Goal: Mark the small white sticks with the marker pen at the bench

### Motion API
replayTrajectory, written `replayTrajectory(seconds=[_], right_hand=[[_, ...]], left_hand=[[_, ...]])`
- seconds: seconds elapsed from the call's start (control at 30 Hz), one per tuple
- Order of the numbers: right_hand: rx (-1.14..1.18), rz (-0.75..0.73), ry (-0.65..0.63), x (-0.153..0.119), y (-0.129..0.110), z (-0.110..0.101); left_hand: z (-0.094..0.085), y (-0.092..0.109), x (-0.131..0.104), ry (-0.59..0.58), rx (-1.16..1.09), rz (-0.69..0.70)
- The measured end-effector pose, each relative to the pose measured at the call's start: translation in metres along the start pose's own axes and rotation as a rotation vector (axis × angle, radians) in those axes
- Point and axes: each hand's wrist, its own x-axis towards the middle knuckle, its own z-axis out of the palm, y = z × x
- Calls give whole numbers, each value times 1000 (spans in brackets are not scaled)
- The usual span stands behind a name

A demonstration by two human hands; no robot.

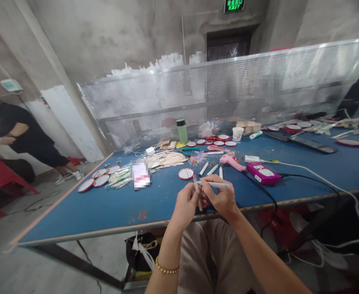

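Note:
My left hand (pixel 186 203) is closed around a flat wooden craft stick (pixel 196 184), held upright near the table's front edge; its upper part looks reddish. In my right hand (pixel 222 199) is a white marker (pixel 218 185), pinched like a pen, its tip at the stick. Just beyond my hands lies a round red-rimmed disc (pixel 186 174) with pale lines across it. Several more markers (pixel 212 169) are spread on the table behind my right hand. The fingertips of both hands partly hide each other.
On the blue table (pixel 106 212) are a pink glue gun (pixel 233 162), a purple box (pixel 262 173) with cables, a pile of wooden sticks (pixel 170 158), a green bottle (pixel 182 131), a paper cup (pixel 237 134) and red-rimmed discs (pixel 100 180). A person (pixel 26 130) stands at left.

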Motion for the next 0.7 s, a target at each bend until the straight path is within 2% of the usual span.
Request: replayTrajectory(seconds=[0.7], right_hand=[[-6,-13,-32,0,0,-1]], left_hand=[[0,0,0,17,39,33]])
